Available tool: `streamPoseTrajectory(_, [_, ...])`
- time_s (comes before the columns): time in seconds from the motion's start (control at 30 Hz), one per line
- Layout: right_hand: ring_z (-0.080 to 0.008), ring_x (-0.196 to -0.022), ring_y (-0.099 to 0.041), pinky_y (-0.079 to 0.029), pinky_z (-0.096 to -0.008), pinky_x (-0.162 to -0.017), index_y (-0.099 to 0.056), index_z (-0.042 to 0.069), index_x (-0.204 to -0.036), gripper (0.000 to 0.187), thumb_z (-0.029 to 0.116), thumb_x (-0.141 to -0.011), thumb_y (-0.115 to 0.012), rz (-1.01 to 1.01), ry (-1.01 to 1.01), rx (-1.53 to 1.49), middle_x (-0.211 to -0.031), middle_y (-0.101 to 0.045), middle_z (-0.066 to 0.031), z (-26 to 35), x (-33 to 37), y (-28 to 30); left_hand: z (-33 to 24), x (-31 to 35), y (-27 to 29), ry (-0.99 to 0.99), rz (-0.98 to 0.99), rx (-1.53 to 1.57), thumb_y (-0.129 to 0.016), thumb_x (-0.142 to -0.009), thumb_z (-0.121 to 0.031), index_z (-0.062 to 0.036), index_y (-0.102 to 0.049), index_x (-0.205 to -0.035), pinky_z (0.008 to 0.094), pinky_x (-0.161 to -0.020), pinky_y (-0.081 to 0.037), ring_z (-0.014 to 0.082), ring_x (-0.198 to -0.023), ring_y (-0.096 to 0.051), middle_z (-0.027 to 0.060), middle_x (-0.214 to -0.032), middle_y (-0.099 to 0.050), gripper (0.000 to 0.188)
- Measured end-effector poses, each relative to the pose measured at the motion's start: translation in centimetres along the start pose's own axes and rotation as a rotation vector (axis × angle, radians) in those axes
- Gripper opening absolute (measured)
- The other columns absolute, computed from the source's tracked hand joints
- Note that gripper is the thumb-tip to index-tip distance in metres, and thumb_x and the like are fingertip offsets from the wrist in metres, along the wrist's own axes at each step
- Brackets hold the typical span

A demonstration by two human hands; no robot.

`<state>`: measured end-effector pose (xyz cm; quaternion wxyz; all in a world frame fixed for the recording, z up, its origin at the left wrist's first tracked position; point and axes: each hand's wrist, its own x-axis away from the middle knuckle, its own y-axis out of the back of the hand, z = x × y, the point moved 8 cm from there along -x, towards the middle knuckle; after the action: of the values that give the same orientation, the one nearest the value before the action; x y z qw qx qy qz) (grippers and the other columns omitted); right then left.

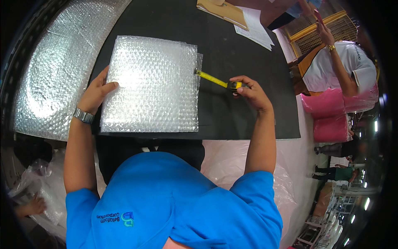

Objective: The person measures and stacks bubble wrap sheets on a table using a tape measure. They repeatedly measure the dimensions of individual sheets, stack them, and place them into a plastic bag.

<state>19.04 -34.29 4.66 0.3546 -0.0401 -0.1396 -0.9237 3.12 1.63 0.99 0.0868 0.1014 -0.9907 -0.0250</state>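
Bubble-wrap stack (151, 87) lay on the black table (244, 112), with a measuring blade (213, 79) reaching its edge between two and three o'clock.

At the stack's nine o'clock edge, the left hand (96, 92) had its thumb over the top layer (its other fingers were partly hidden, so I could not tell whether it was pinching the wrap); at three o'clock, apart from the stack, the right hand (252, 94) pinched the yellow-and-black tape measure (235, 86) between thumb and fingers. A larger silvery bubble sheet (66, 58) lay toward ten o'clock, a tan folder (226, 14) between one and two.
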Motion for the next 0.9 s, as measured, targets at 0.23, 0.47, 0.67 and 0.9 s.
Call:
streamPoseTrajectory(0.23, [-0.0083, -0.073, -0.053, -0.045, -0.0210, -0.070, -0.058, 0.004, -0.105, 0.040, 0.021, -0.070, -0.064, 0.055, -0.069, 0.131, -0.082, -0.057, -0.0024, 0.1, -1.6, -2.4, 0.1, 0.0, 0.1, 0.011, -0.008, 0.003, -0.053, -0.076, -0.009, 0.0031, -0.023, -0.133, 0.0282, -0.097, -0.029, 0.0205, -0.116, -0.039, 0.0162, -0.129, -0.038, 0.065])
streamPoseTrajectory(0.47, [-0.0086, -0.073, -0.054, -0.045, -0.0209, -0.069, -0.059, 0.004, -0.104, 0.040, 0.021, -0.068, -0.065, 0.063, -0.077, 0.125, -0.082, -0.058, -0.0027, 0.4, -2.2, -2.6, 0.0, -0.1, -0.1, -0.002, 0.031, 0.024, -0.054, -0.075, -0.010, 0.0022, -0.024, -0.133, 0.0289, -0.097, -0.029, 0.0204, -0.116, -0.039, 0.0159, -0.129, -0.039, 0.066])
streamPoseTrajectory(0.67, [-0.0083, -0.073, -0.055, -0.044, -0.0202, -0.069, -0.059, 0.003, -0.104, 0.040, 0.020, -0.068, -0.066, 0.079, -0.082, 0.112, -0.080, -0.058, -0.0022, 0.8, -2.1, -2.6, 0.4, -0.3, 0.0, 0.011, 0.034, 0.019, -0.054, -0.075, -0.010, 0.0027, -0.023, -0.133, 0.0289, -0.099, -0.026, 0.0202, -0.120, -0.036, 0.0147, -0.132, -0.036, 0.067])
streamPoseTrajectory(0.9, [-0.0072, -0.070, -0.053, -0.042, -0.0196, -0.067, -0.060, 0.004, -0.103, 0.039, 0.020, -0.067, -0.067, 0.075, -0.087, 0.120, -0.079, -0.058, -0.0014, 0.5, -2.2, -2.4, 0.3, -0.2, -0.1, 0.018, 0.026, 0.018, -0.053, -0.075, -0.010, 0.0027, -0.023, -0.133, 0.0290, -0.099, -0.026, 0.0200, -0.120, -0.035, 0.0149, -0.132, -0.036, 0.066])
